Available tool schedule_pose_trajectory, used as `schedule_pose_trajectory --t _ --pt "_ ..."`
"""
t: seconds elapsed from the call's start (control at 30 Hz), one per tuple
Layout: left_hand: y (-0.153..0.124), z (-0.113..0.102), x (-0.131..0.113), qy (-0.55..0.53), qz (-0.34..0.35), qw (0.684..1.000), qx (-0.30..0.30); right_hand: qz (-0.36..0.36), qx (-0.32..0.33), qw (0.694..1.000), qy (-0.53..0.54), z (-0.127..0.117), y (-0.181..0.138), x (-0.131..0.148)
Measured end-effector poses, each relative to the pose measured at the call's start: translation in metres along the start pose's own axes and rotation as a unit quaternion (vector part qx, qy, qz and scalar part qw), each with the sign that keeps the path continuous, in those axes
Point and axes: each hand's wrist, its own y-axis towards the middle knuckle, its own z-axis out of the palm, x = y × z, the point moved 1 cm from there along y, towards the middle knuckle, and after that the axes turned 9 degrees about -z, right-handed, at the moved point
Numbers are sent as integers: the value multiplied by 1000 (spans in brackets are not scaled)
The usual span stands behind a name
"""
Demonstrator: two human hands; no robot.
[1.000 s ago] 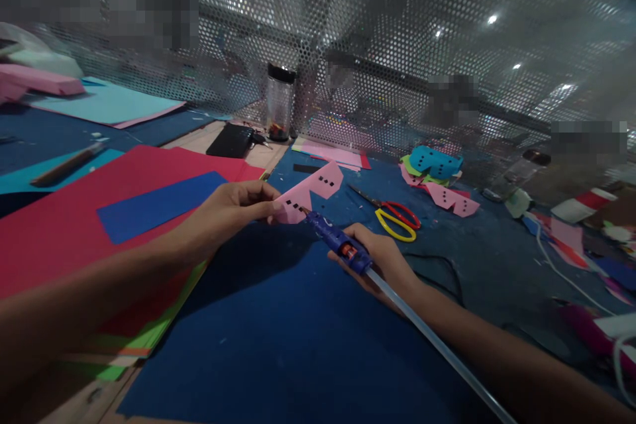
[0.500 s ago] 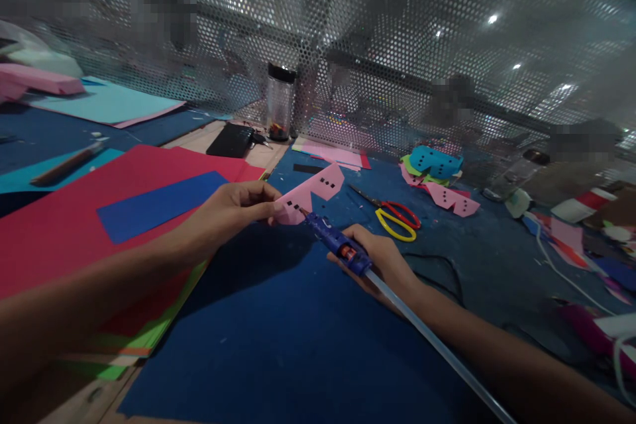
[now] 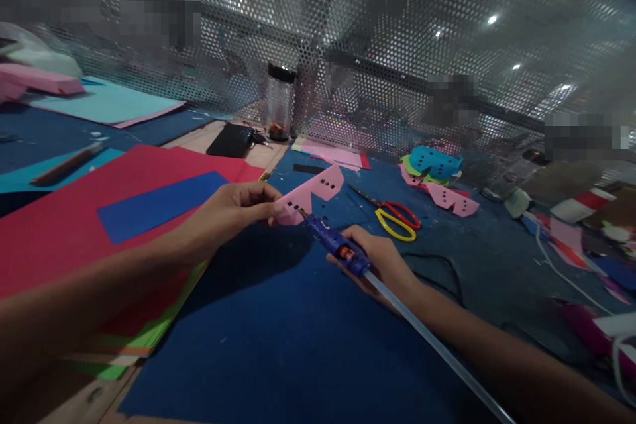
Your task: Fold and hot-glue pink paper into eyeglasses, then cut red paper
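Note:
Between the fingers and thumb of my left hand (image 3: 243, 209) is one end of a pink paper cutout (image 3: 318, 191) with a notch and several small black squares on it. My right hand (image 3: 380, 255) is closed round a blue hot glue gun (image 3: 330, 238). The gun's nozzle (image 3: 303, 212) meets or nearly meets the lower edge of the cutout, beside the black squares; I cannot tell if it touches. A long clear glue stick (image 3: 432, 338) sticks out of the gun's back end, over my right forearm.
Scissors with red and yellow handles (image 3: 397, 220) lie beyond my right hand. Farther right are blue, green and pink cutouts (image 3: 434, 164). Red sheets (image 3: 144, 169) and a blue strip (image 3: 163, 205) lie left. A lidded jar (image 3: 281, 103) stands by the perforated metal screen (image 3: 318, 33).
Almost nothing differs. The back of the glue gun has shifted very slightly left, while my left hand and the pink cutout stay in place.

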Motion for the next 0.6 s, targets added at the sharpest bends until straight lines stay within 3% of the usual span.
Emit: schedule_pose_trajectory --t 0.37,0.6 --pt "1 -1 -3 -4 -8 1000 -6 -13 -14 1000 -14 -5 2 7" --pt "1 -2 -6 -11 -3 1000 -12 -8 -134 989 -69 -20 11 17"
